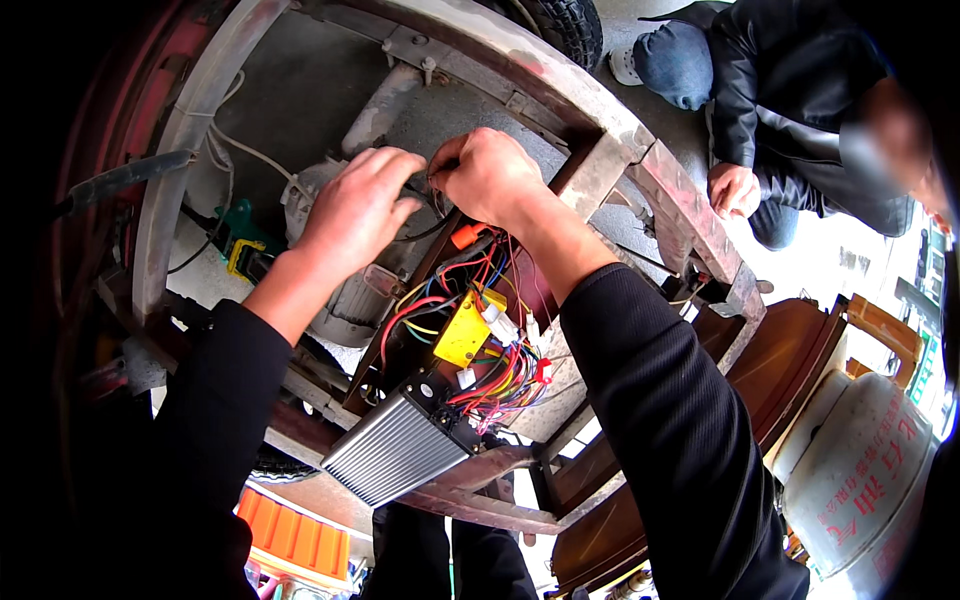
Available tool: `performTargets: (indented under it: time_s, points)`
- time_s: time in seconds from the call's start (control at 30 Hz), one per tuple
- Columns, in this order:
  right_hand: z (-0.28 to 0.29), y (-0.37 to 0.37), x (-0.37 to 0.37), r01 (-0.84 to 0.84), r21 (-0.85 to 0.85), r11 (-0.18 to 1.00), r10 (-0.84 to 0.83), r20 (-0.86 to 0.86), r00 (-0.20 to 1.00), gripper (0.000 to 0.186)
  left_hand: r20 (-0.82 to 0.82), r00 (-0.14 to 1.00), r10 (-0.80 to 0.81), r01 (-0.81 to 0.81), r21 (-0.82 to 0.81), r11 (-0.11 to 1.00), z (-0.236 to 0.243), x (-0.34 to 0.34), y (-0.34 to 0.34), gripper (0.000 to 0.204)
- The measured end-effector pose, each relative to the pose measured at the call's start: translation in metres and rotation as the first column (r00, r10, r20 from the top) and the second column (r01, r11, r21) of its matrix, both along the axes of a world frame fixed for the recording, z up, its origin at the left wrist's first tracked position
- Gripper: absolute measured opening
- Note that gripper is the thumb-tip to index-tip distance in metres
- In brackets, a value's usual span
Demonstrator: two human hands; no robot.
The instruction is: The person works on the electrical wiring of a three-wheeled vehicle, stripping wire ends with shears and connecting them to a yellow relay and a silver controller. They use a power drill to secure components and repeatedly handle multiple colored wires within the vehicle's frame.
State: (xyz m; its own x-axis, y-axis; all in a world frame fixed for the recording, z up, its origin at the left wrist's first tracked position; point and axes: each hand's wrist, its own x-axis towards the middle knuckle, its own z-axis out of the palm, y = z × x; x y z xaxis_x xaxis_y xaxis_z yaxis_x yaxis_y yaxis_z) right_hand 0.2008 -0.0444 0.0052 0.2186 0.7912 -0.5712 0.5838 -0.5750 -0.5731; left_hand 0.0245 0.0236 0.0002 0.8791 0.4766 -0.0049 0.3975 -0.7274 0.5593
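My right hand point(487, 178) is closed in a pinch over the frame opening, with a thin dark wire point(437, 203) at its fingertips. Just left of it, my left hand point(362, 205) has bent fingers with the thumb apart, and nothing shows between them. Below the hands lies a tangle of coloured wires point(510, 375) with white and red connectors. Among them sit a yellow box point(465, 332) and an orange connector point(467, 236). The wires run to a finned silver controller box point(395, 445). Behind my left hand, a grey motor point(352, 312) is partly hidden.
A worn metal vehicle frame point(560, 70) surrounds the work. A person in a dark jacket point(735, 120) crouches beyond it at the upper right. A grey gas cylinder point(850, 480) and brown panels point(785, 365) stand at right; an orange crate point(295, 530) is at lower left.
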Motion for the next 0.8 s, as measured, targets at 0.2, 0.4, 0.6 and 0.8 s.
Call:
performTargets:
  time_s: [0.2, 0.4, 0.6, 0.8]
  points:
    - [0.004, 0.002, 0.001, 0.001, -0.061, 0.998, -0.002, -0.023, 1.000, 0.023, -0.028, 0.998, 0.063, -0.062, 0.037, 0.997, -0.007, 0.007, -0.005, 0.019]
    - [0.004, 0.001, 0.002, 0.015, -0.048, 0.999, -0.017, -0.038, 0.999, 0.023, -0.336, 0.891, 0.305, -0.445, -0.774, 0.450, -0.011, 0.019, 0.012, 0.014]
    - [0.005, 0.001, -0.001, 0.015, -0.021, 1.000, -0.015, -0.011, 1.000, 0.022, -0.533, 0.777, 0.335, -0.357, -0.811, -0.464, -0.016, 0.019, 0.014, 0.015]
    - [0.009, -0.002, 0.001, -0.019, -0.018, 1.000, 0.019, -0.016, 1.000, 0.024, -0.037, 0.973, 0.227, -0.230, -0.104, 0.968, -0.002, 0.003, -0.011, 0.043]
